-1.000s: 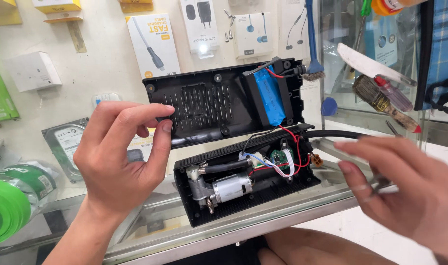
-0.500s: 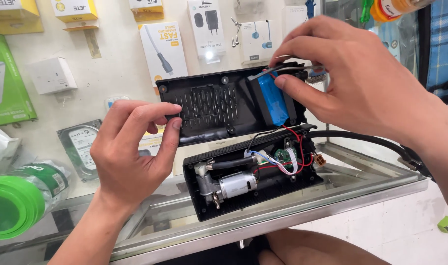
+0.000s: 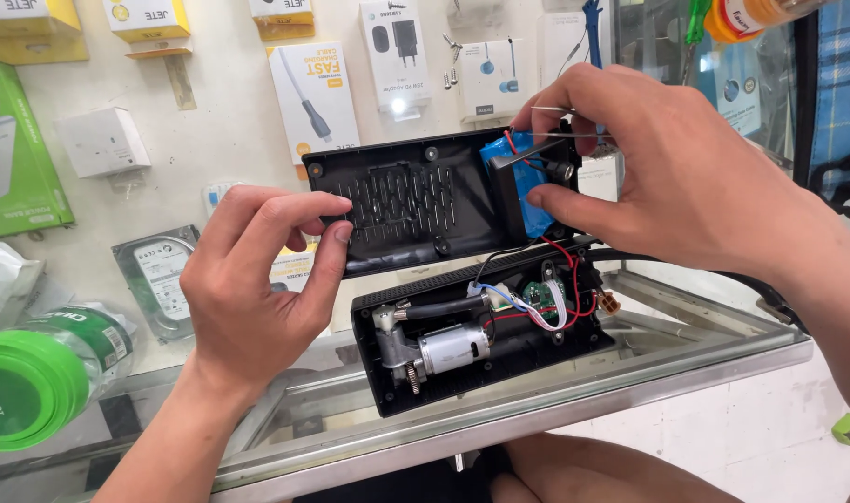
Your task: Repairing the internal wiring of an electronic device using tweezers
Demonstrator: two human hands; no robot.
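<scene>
An opened black plastic device lies on a glass counter. Its lower half (image 3: 481, 373) shows a silver motor (image 3: 453, 349), a small green circuit board (image 3: 539, 296) and red, black and white wires. The vented lid (image 3: 416, 200) stands tilted up behind it. My left hand (image 3: 257, 289) pinches the lid's left edge between thumb and fingers. My right hand (image 3: 676, 177) grips thin metal tweezers (image 3: 560, 140), with their tips at the top of the blue battery (image 3: 535, 219) seated in the lid's right end. My right thumb rests against the battery's side.
A black hose (image 3: 751, 284) runs right from the device. A green-lidded jar (image 3: 34, 382) stands at the left, near a hard drive (image 3: 155, 275). Boxed chargers and cables (image 3: 313, 84) lie under the glass. The counter's metal edge (image 3: 537, 424) runs along the front.
My right hand rose from the hose at the lower right to the battery in the lid, and tweezers now show in it. My left hand stayed on the lid.
</scene>
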